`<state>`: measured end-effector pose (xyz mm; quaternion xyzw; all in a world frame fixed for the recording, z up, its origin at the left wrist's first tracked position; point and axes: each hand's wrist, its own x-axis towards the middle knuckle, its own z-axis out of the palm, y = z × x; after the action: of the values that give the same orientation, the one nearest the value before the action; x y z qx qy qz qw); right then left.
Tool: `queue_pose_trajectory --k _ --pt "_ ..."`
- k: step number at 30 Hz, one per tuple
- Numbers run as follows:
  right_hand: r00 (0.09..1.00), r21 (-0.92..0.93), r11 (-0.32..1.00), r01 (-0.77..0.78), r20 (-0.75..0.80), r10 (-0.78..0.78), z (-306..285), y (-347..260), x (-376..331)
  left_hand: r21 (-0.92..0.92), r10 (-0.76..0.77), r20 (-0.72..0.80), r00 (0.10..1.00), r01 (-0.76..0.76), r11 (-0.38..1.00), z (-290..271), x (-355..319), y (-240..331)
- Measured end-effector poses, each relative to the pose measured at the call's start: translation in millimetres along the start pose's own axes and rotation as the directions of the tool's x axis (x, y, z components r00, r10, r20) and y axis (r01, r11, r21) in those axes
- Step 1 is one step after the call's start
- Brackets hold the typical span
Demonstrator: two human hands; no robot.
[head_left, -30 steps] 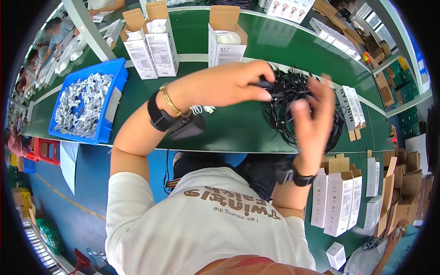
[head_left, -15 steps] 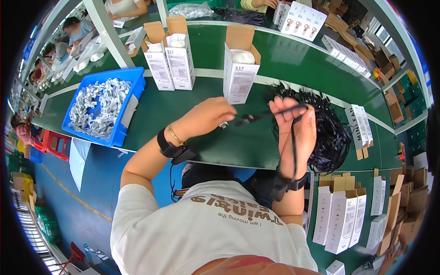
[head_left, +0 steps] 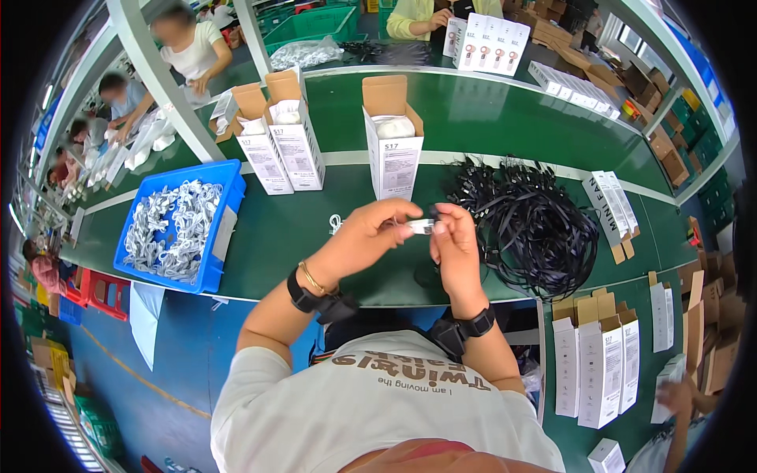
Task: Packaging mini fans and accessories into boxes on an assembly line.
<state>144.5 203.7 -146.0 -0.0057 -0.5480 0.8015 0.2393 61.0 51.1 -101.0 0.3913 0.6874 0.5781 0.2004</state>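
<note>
My left hand (head_left: 364, 235) and my right hand (head_left: 453, 244) meet above the green table (head_left: 489, 118), both pinching a small white and black cable end (head_left: 423, 226) between the fingertips. A black band sits on each wrist, and a gold bracelet on the left one. To the right of my hands lies a big heap of black cables (head_left: 536, 225). Straight ahead stands an open white carton (head_left: 392, 142) with a white item inside.
A blue bin (head_left: 217, 236) of white coiled cables sits at the left. Two more open white cartons (head_left: 280, 138) stand behind it. Flat white boxes (head_left: 611, 203) lie at the right; upright boxes (head_left: 595, 366) stand lower right. Other people work at the far tables.
My hands have drawn back from the black cable heap toward the table's middle. The long cable stretched between them is gone; only a small end is pinched now.
</note>
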Motion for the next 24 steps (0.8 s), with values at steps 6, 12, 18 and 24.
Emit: queue_pose_trajectory --k 6,12,18,24 --pt "0.970 -0.164 0.986 -0.011 0.237 0.050 -7.7 -3.0 -0.9 -0.326 0.017 -0.064 0.998 -0.037 0.945 18.2 -3.9 4.4" --pt "0.836 -0.770 0.347 0.535 0.542 -0.084 1.9 -21.9 -22.2 0.330 0.196 -0.346 0.917 -0.076 0.941 10.3 4.1 4.4" --pt "0.837 -0.649 0.554 0.521 0.514 -0.185 -11.1 -54.4 12.0 0.265 0.335 -0.013 0.942 -0.320 0.910 18.8 -12.0 17.7" --pt "0.834 -0.788 0.299 0.539 0.548 -0.059 10.4 -38.3 -18.9 -0.279 0.193 -0.432 0.881 -0.334 0.900 16.8 -0.7 6.6"
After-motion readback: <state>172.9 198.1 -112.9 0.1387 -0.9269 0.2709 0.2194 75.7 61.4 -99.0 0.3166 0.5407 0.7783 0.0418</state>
